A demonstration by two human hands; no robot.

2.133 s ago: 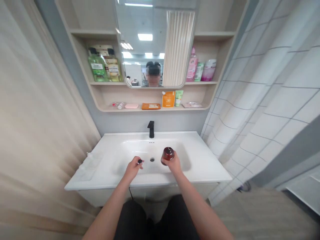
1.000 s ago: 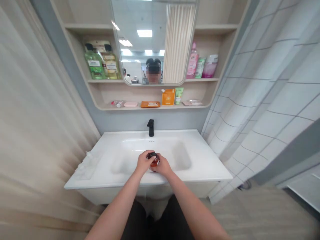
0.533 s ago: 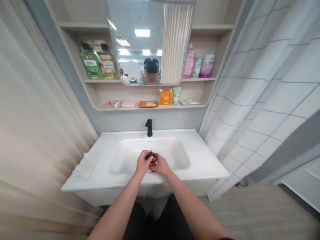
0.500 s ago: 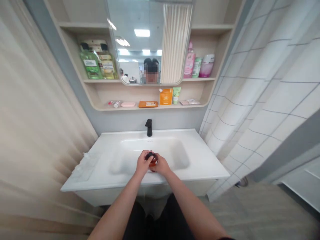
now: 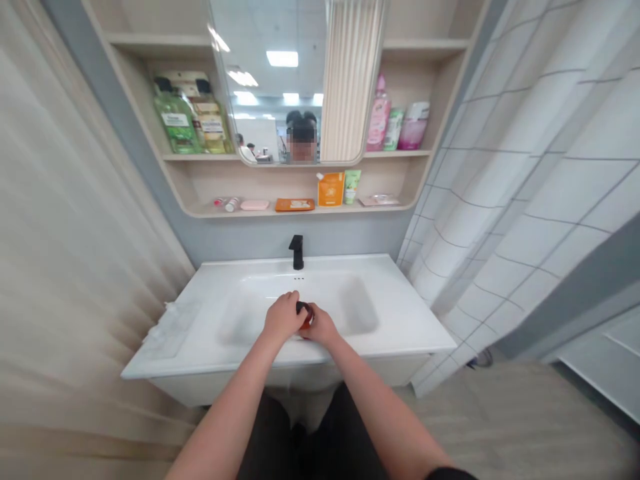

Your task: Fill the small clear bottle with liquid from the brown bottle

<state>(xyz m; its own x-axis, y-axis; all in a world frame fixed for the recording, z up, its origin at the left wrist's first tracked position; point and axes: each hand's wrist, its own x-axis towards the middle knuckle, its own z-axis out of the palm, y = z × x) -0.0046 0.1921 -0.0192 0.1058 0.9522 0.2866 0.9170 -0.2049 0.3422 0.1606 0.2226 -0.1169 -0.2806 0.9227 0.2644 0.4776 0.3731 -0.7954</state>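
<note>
Over the front of the white sink [image 5: 350,300], both hands meet around a small reddish-brown bottle with a black top [image 5: 306,323]. My right hand [image 5: 320,325] is closed around the bottle's body from the right side. From the left, my left hand [image 5: 283,316] is closed over the black top, its fingers wrapped around it. Much of the bottle lies behind the fingers, so its label and full shape are hidden.
A black faucet [image 5: 297,252] rises behind the basin. Above it, a shelf holds an orange pouch [image 5: 331,189], a green tube [image 5: 352,187] and a pink soap box [image 5: 255,205]. Clear plastic wrap [image 5: 167,330] lies on the counter's left. Curtains hang on both sides.
My left hand has turned and shifted slightly left, its fingers now covering more of the black top. My right hand keeps its hold on the bottle. The view has tilted slightly.
</note>
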